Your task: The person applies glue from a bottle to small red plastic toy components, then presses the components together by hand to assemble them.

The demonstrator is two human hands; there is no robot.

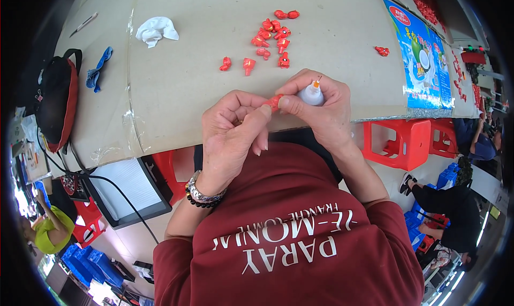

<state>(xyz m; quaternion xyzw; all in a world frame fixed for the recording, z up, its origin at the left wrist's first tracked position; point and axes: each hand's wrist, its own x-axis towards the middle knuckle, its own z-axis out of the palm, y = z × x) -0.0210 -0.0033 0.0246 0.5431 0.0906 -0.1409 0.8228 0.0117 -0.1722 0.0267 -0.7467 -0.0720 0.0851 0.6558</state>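
Between the fingertips of my two hands, near the table's front edge, is a small red figurine (274, 102), partly hidden by the fingers. My left hand (235, 129) pinches it from one side, and bracelets circle that wrist. My right hand (326, 105) pinches it from the other side and also grips a white squeeze bottle (311, 94) with an orange-based needle tip pointing up and away. Beyond the hands lies a loose group of several red figurines (272, 33). Two more, a left one (225, 63) and a taller piece (249, 66), lie closer to me.
On the table (187, 92) are a crumpled white cloth (157, 31), a blue strip (98, 69), a pen (84, 24) and a black-and-red bag (58, 100). A lone red figurine (382, 51) lies near a blue printed sheet (423, 54) at right. Red stools (397, 144) stand below the edge.
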